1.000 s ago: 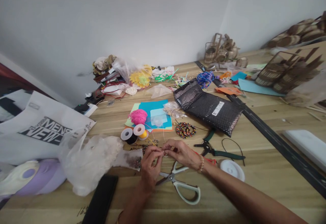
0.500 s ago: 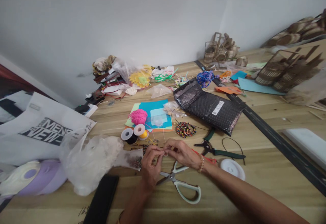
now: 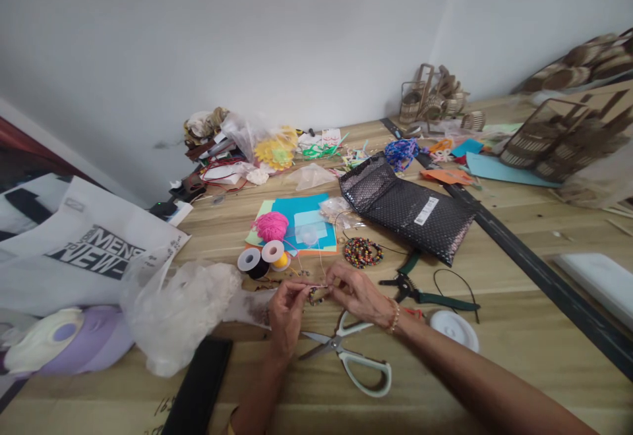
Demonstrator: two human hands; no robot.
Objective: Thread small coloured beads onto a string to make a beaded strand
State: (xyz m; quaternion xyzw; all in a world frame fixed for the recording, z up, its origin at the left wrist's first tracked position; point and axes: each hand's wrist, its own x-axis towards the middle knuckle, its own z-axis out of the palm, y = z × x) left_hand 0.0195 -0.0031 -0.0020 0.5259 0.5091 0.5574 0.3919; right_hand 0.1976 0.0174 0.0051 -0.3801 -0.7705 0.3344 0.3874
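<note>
My left hand (image 3: 287, 313) and my right hand (image 3: 359, 293) are both closed in a pinch. Between their fingertips runs a short stretch of thin pink cord (image 3: 318, 286). Small dark beads (image 3: 315, 298) show just under it; whether they hang on the cord I cannot tell. A pale strand comes down to my right hand from the coloured sheets behind. Scissors (image 3: 335, 343) with pale handles lie spread on the table below my hands. Beyond my fingers sit a pink yarn ball (image 3: 271, 226), a black thread spool (image 3: 253, 263) and a yellow thread spool (image 3: 277, 255).
Right of my hands lie a coil of coloured beads (image 3: 362, 252), green-handled pliers (image 3: 420, 295) and a white round spool (image 3: 453, 331). A black bubble mailer (image 3: 420, 214) is behind them. At left are a crumpled plastic bag (image 3: 180, 313) and a black flat case (image 3: 200, 382).
My hands have moved apart a little, and the pink cord now shows stretched between them. Dark beads have come into view beneath it. The whole view has shifted slightly.
</note>
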